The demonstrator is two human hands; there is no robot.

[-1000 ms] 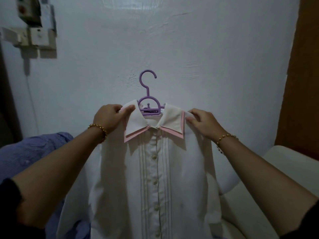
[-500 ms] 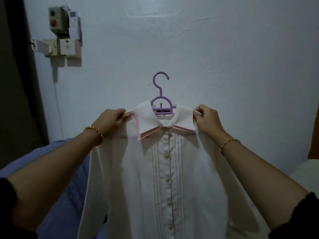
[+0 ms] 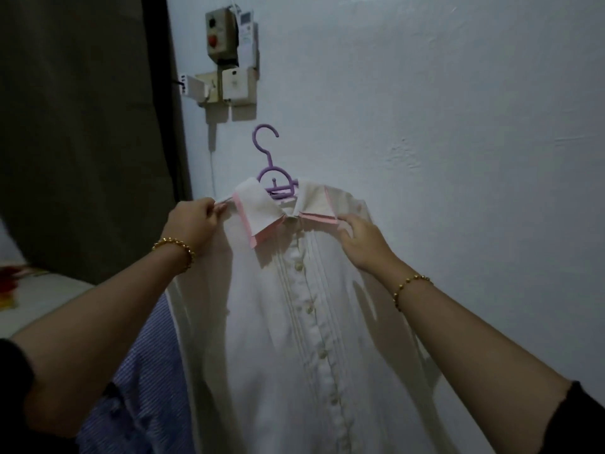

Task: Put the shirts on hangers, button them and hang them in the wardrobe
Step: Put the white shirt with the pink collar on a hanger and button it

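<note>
Shirt in white cloth hangs on a purple hanger at the middle of the view, held up before a pale wall. Its pink-edged collar is folded down and the front is closed along a row of small buttons. The hanger's hook points up at 12 o'clock of the collar, leaning slightly toward 11.

The left grip sits at 9 o'clock of the collar, its fingers curled and pinching the shoulder end of the shirt. The right grip lies at 4 o'clock of the collar, fingertips touching the fabric just under the pink edge; I cannot tell whether it grasps the cloth or only rests on it. Each wrist wears a gold bead bracelet.

A blue striped cloth shows at 7 o'clock, partly behind the shirt. A switch box is on the wall at 12 o'clock, and a dark curtain fills 10 o'clock.
</note>
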